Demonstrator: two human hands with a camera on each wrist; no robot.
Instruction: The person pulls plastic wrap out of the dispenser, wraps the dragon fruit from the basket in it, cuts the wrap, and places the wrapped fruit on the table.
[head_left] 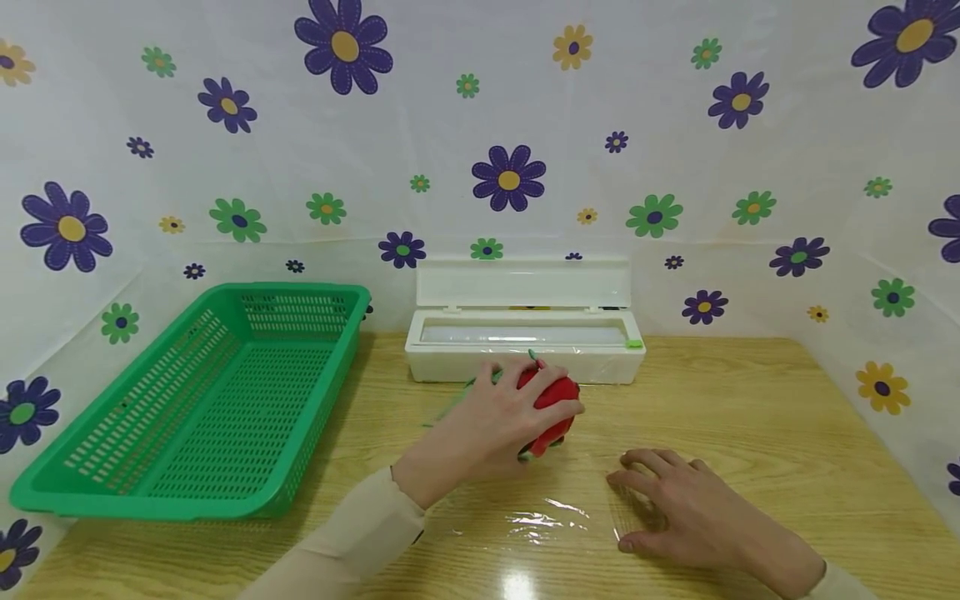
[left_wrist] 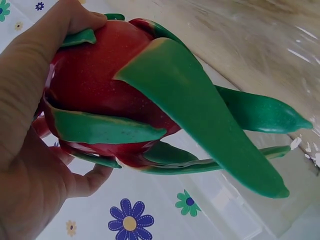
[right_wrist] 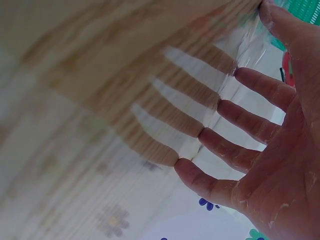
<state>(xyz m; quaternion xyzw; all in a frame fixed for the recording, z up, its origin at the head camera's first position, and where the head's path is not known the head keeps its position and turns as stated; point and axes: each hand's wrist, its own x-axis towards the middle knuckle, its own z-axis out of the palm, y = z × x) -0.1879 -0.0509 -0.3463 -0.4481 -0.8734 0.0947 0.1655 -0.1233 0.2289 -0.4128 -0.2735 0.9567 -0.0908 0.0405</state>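
My left hand point(head_left: 495, 421) grips a red dragon fruit point(head_left: 555, 408) with green scales from above, in front of the white wrap box. Up close in the left wrist view, the dragon fruit point(left_wrist: 107, 75) shows long green leaf tips, with the thumb and fingers curled round its near end. Clear plastic wrap point(head_left: 540, 523) lies on the table below it, seen by its glints and creases. At the wrap's right side is my right hand point(head_left: 682, 510), fingers spread and fairly straight. In the right wrist view its fingertips point(right_wrist: 187, 167) touch the surface at the film.
The white wrap box point(head_left: 525, 367) stands at the back with its lid up, a roll inside and a small green slider at its right end. A green plastic basket point(head_left: 300, 462) sits on the left. Flowered cloth point(head_left: 510, 108) hangs behind the wooden table point(head_left: 720, 392).
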